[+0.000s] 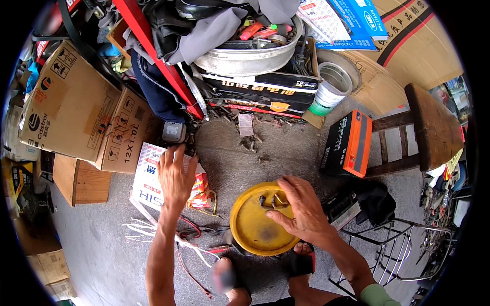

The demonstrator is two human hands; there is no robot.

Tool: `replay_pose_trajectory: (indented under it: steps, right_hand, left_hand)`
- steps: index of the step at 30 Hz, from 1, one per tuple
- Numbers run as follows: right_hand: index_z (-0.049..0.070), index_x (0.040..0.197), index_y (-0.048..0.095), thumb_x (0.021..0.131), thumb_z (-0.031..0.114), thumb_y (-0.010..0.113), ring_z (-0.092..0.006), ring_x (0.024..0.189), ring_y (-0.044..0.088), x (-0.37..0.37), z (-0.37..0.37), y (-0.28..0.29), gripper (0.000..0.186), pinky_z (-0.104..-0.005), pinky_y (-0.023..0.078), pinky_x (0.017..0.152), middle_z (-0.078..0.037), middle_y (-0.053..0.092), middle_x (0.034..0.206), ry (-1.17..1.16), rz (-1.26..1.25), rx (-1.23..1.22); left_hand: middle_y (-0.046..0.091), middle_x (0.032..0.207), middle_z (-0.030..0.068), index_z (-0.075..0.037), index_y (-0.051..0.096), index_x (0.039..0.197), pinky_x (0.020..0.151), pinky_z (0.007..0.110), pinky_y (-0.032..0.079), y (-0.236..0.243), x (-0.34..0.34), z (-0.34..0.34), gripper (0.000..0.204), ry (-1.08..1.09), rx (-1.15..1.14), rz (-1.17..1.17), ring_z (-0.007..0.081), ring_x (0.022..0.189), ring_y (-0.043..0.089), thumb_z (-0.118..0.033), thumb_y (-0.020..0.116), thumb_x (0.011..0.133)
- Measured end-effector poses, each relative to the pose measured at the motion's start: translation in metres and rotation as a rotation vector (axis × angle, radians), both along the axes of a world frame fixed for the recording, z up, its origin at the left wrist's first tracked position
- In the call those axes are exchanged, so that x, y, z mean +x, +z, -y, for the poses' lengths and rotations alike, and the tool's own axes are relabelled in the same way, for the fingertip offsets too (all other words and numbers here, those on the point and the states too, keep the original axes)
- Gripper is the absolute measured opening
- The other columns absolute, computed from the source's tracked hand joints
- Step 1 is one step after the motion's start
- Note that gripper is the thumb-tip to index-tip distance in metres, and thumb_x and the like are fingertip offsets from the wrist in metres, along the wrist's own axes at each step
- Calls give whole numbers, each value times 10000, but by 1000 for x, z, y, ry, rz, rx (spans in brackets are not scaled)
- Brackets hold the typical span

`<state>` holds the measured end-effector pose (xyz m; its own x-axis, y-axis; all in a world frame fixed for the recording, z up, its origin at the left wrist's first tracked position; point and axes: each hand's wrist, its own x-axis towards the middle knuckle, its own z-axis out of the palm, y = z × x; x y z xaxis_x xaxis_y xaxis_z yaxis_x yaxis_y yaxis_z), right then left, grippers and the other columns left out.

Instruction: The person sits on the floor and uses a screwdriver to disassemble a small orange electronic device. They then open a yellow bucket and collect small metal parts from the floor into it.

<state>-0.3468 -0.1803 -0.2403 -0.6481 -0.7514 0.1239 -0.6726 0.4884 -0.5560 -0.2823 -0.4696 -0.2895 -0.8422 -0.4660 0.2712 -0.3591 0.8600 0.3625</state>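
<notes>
A yellow round lid or tub (245,224) stands between my feet, with a few small metal fittings (275,200) on its top. My right hand (303,209) rests over its right rim, thumb and fingers apart, holding nothing I can see. Farther left, my left hand (176,176) reaches over a white printed box (147,176), its fingers stretched toward the box's far edge. Just beyond those fingertips lies a small grey square device (174,132). A red and white packet (200,189) sits beside the left wrist.
White and red cables (186,242) trail over the floor at left. Cardboard cartons (71,102) are stacked far left. An orange and black battery box (357,145), a wooden stool (434,127) and a metal rack (393,250) stand right. A metal wheel rim (250,61) holds clutter.
</notes>
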Motion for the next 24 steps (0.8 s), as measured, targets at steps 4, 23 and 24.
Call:
replay_pose_trajectory:
  steps: [4, 23, 24]
  right_hand:
    - [-8, 1193, 498, 819, 294, 657, -348, 1099, 464, 2, 29, -4, 506, -466, 361, 950, -196, 495, 1158, 133, -113, -9]
    - [-23, 1173, 497, 774, 179, 678, -326, 1001, 539, -1, 38, -25, 483, -451, 425, 862, -193, 532, 1099, 171, -213, -5]
    - [-21, 1163, 505, 773, 180, 678, -334, 997, 544, -1, 39, -24, 471, -456, 428, 866, -193, 541, 1093, 168, -191, -3]
  left_hand:
    - [568, 1123, 165, -33, 613, 1049, 990, 494, 298, -39, 9, 63, 432, 14, -180, 340, 344, 1186, 443, -361, 652, 770]
    - [561, 1046, 188, 24, 557, 1080, 894, 478, 384, -56, 10, 73, 490, 215, -117, 180, 389, 1034, 507, -329, 692, 768]
    - [548, 1063, 201, 29, 535, 1117, 872, 482, 400, -63, -10, 82, 549, 230, -133, 157, 401, 1025, 509, -354, 700, 760]
